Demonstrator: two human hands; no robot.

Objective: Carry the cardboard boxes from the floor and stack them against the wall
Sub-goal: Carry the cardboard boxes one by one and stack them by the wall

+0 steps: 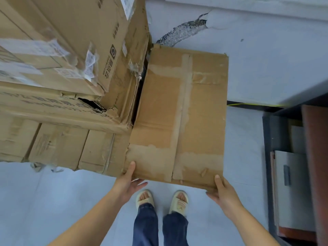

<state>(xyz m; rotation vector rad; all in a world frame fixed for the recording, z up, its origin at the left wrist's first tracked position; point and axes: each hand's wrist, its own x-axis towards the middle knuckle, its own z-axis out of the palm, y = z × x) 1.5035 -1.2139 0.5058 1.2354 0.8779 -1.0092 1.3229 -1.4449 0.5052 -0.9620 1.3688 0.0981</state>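
Left hand (128,181) and right hand (224,191) grip the cardboard box (179,114) by its near corners, thumbs on top, fingers seemingly curled underneath, beside the stacked boxes (71,86)

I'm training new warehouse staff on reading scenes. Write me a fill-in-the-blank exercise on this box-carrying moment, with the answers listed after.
1. The left hand and right hand each grip a near ____ of the flat cardboard box.
2. The stack of cardboard boxes stands to the ____ of the held box.
3. On each hand, the ____ lies on the box's top face.
4. The wall behind the box has a patch where the paint has ____ away.

Answers: corner; left; thumb; broken
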